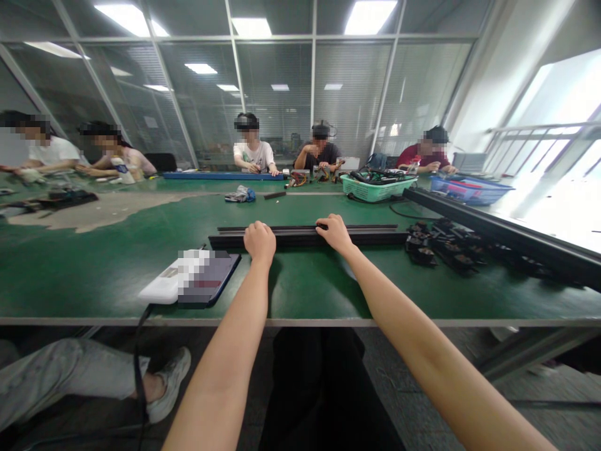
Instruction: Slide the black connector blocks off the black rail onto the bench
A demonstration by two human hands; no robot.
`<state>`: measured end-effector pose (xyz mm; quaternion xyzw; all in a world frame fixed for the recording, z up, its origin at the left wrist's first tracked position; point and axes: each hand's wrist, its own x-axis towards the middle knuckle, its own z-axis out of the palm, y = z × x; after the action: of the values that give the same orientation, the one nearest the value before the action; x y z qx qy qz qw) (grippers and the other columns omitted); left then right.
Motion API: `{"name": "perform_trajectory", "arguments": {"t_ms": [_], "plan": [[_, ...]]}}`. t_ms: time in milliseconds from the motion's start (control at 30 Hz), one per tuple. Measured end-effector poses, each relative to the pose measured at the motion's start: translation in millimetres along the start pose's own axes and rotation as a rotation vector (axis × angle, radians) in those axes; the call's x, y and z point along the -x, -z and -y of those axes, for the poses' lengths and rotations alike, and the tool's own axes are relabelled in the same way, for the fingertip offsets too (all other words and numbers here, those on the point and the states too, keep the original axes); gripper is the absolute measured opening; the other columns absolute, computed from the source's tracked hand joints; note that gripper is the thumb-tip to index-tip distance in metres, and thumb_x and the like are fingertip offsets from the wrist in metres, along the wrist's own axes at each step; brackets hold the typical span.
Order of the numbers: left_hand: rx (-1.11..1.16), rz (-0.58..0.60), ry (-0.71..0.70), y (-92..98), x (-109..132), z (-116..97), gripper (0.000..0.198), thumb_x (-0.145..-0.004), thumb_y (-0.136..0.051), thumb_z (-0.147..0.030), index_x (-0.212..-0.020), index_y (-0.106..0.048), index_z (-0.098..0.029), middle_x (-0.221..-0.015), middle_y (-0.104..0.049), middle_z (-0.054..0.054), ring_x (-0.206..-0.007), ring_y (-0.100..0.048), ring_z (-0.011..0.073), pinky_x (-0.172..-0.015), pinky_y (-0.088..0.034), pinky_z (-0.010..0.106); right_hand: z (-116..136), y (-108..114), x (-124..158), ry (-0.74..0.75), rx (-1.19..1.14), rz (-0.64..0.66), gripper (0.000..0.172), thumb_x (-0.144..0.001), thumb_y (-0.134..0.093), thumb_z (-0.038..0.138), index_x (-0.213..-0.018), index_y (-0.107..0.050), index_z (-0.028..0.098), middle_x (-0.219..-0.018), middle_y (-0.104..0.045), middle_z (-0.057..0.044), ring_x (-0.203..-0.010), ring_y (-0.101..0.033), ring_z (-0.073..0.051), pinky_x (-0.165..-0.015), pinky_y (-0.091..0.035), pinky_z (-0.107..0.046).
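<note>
A long black rail (pixel 300 240) lies crosswise on the green table, with a thinner dark strip (pixel 375 227) along its far side. My left hand (pixel 260 241) rests on the rail left of its middle, fingers curled and closed; what they grip is hidden. Further right, my right hand (pixel 334 230) is closed over the rail, thumb and fingers bent round a small dark part too unclear to name. Many small black parts (pixel 451 244) are heaped just beyond the rail's right end.
A white device (pixel 162 282) and a phone (pixel 218 282) lie left, near the front edge. A green basket (pixel 378 190), blue basket (pixel 469 191), long black beam (pixel 507 228) and grey-blue cloth (pixel 240 194) are farther off. Several people sit across the table.
</note>
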<state>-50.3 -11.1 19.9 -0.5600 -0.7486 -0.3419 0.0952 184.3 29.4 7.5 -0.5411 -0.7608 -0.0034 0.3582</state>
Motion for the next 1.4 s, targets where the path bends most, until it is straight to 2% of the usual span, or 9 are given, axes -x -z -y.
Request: {"name": "perform_trajectory", "arguments": {"t_ms": [1400], "plan": [[0.04,-0.004,0.004,-0.9,0.3,-0.2,0.043,-0.107,-0.033,-0.021,-0.12,-0.072,-0.011,-0.127,-0.074,0.025,-0.125,-0.065,0.0368,-0.104,-0.049,0.044,-3.6,9.1,1.4,-0.02,0.021,0.016,0.028,-0.095,-0.066,0.02,-0.115,-0.085,0.02,-0.106,-0.071,-0.012,-0.109,-0.056,-0.029,-0.104,-0.044,-0.04]]}}
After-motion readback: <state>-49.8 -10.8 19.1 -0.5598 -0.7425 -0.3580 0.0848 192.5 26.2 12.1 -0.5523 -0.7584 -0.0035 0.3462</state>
